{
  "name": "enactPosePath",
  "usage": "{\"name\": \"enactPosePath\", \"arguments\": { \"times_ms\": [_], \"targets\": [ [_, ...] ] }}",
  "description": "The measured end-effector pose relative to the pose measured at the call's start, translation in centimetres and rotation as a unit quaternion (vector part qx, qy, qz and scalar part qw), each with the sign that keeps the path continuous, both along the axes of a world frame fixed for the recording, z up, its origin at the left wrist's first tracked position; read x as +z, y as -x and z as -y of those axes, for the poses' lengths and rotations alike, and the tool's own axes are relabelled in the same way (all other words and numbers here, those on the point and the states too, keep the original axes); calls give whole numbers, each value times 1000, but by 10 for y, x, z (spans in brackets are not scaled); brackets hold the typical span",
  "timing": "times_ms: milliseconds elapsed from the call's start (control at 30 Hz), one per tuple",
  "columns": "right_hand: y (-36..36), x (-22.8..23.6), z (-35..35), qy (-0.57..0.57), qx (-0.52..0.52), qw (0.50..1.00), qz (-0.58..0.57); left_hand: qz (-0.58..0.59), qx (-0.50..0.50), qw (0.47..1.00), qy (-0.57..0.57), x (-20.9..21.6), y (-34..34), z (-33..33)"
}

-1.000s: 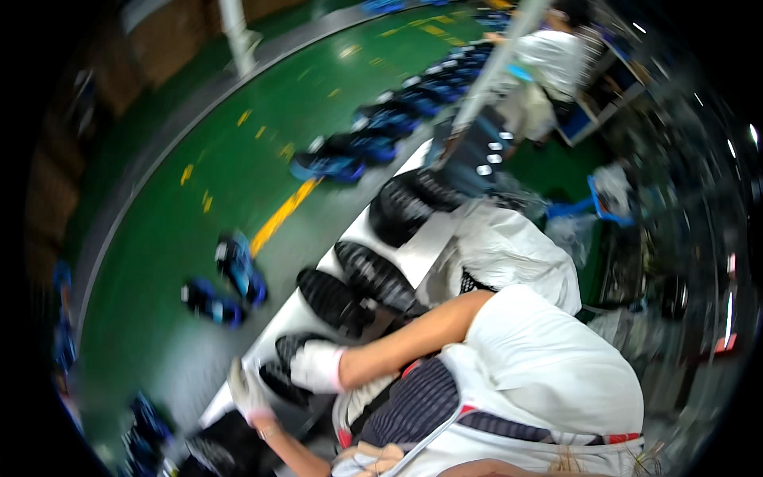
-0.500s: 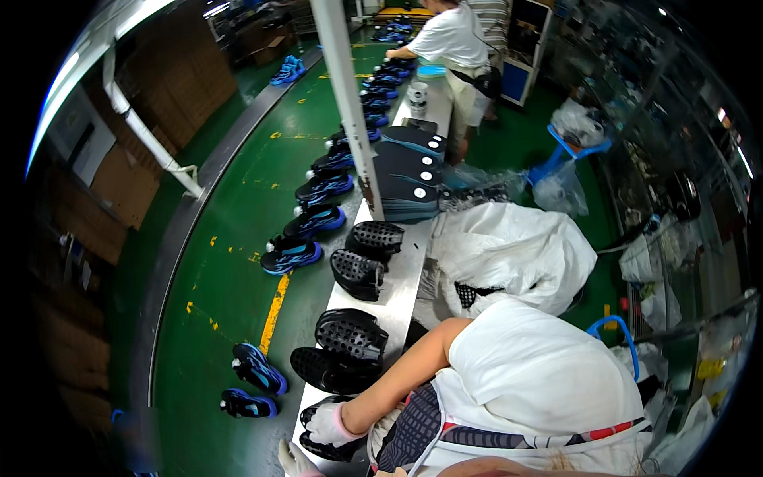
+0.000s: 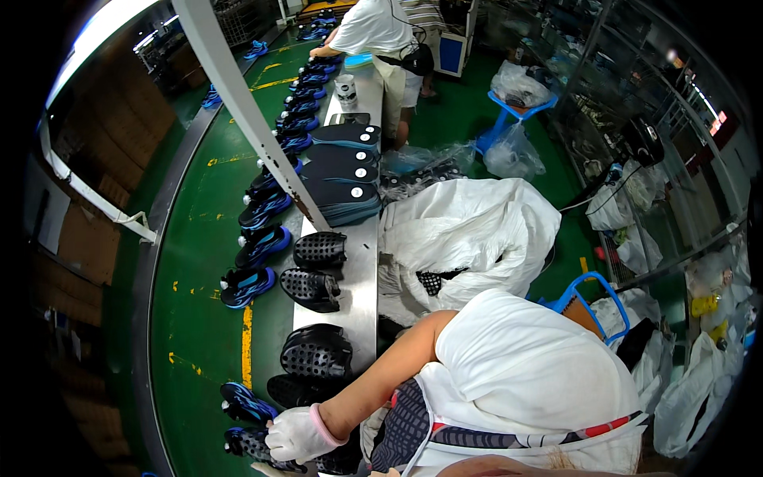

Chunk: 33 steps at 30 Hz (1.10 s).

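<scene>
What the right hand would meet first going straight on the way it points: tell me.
Probably the black dotted sole right by the right hand, perhaps already touching it; a blue shoe shows farther left, though overlap leaves depth unclear.

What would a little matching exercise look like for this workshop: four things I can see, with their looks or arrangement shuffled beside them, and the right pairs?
Things:
1. The person's right hand
2. Insoles
3. Large sack
4. Blue-trimmed sneakers

Descriptions:
A. White, bulky and crumpled
B. Mostly in a long line
C. Gloved in white, pink at the wrist
D. Dark, in neighbouring stacks

Right pairs: 1-C, 2-D, 3-A, 4-B
</scene>
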State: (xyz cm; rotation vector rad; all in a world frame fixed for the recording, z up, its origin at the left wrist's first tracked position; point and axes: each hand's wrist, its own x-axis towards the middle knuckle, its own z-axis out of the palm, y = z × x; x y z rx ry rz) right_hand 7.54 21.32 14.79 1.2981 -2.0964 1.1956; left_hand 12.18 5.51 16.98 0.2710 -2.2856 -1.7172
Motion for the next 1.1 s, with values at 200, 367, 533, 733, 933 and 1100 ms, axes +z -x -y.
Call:
{"name": "enactPosePath", "arguments": {
  "times_ms": [200,367,533,733,933,1100],
  "targets": [
    [2,8,-28,-13,29,991,129,-8,-62,981,-186,6,5,-30],
    [2,7,-41,-45,-31,965,256,24,-96,943,-318,0,10,-38],
    [0,4,-47,-57,-86,963,248,-44,-93,944,-313,-34,13,-21],
    [0,-10,-43,-50,-151,961,225,-24,-75,952,-296,-21,24,-37],
    [12,-5,-38,-55,-153,961,224,-3,-63,949,-309,-27,34,-26],
    [22,7,-30,-112,-99,951,270,31,-82,986,-141,-28,49,1]
  ]
}}
